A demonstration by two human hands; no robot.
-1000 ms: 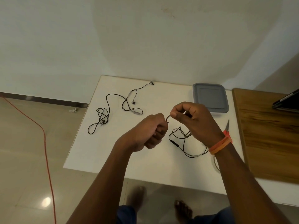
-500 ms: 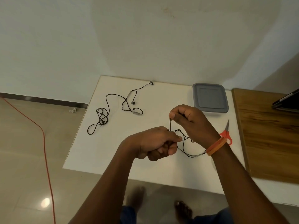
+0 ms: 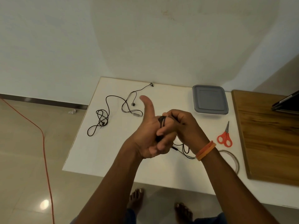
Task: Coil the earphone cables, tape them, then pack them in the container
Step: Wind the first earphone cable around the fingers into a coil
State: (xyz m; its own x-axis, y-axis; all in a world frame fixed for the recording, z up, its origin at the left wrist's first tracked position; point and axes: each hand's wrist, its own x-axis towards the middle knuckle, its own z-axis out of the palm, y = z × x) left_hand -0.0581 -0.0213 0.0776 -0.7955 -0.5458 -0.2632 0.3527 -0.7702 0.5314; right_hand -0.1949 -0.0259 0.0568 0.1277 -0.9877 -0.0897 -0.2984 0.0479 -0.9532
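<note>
Above the near half of the smooth white table (image 3: pixel 100 157), the left hand (image 3: pixel 149 138) stands palm up with its thumb straight and its fingers curled round thin black loops of the earphone cable (image 3: pixel 162 122). The right hand (image 3: pixel 182 126), touching it from the right side, pinches the same cable between curled fingers; the loose remainder trails down onto the table beneath the right wrist, which wears orange bands (image 3: pixel 205 150). Right of the hands lie a clear, glossy ring of tape (image 3: pixel 235 159), partly hidden by the forearm, and orange-handled scissors (image 3: pixel 225 137). Farther back on the table, to the right, sits the rounded square container (image 3: pixel 210 101) with its grey lid on. Left of it sprawls a second, uncoiled earphone (image 3: pixel 113 110), tangled at one end.
</note>
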